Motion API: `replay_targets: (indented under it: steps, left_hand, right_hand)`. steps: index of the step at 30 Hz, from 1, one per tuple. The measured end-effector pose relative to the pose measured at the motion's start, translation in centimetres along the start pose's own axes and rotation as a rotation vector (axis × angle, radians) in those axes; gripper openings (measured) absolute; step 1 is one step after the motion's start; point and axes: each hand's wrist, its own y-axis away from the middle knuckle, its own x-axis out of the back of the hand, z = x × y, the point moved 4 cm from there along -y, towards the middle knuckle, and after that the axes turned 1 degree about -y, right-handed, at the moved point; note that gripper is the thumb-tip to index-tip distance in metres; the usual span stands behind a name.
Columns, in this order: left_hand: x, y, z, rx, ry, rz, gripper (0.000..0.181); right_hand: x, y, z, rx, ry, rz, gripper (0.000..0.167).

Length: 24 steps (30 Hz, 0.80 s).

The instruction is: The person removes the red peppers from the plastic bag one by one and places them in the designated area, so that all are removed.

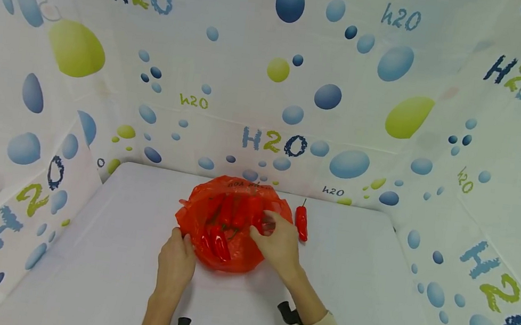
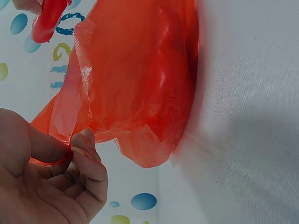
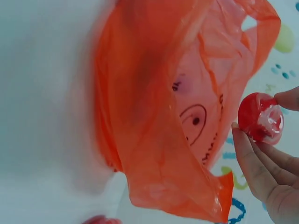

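A red plastic bag [image 1: 249, 264] stands with its mouth spread, several red chili peppers [image 1: 219, 244] inside. My left hand [image 1: 175, 262] is at the bag's near left side; in the left wrist view its thumb and fingers pinch the rim. Over the bag's right side, my right hand [image 1: 281, 245] holds a glossy red pepper [image 3: 259, 114] between thumb and fingertips. That pepper points end-on at the right wrist camera, so its length is hidden there. Another red chili pepper [image 1: 301, 222] with a thin stem lies on the table right of the bag.
A white-covered table [image 1: 99, 262] bears the bag. Around it hangs a white curtain [image 1: 242, 69] printed with blue and green drops and H2O lettering. Black curved straps or mounts [image 1: 290, 313] show by both wrists.
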Motion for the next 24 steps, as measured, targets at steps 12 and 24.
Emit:
replay_targets:
  steps: [12, 24]
  left_hand:
    - [0.1, 0.0, 0.2, -0.008, -0.004, 0.014, 0.014]
    - [0.1, -0.1, 0.1, -0.002, -0.004, -0.006, 0.013]
  right_hand:
    - [2.9, -0.7, 0.6, -0.021, -0.044, 0.095, 0.046]
    - [5.2, -1.2, 2.8, -0.078, -0.029, 0.154, 0.044]
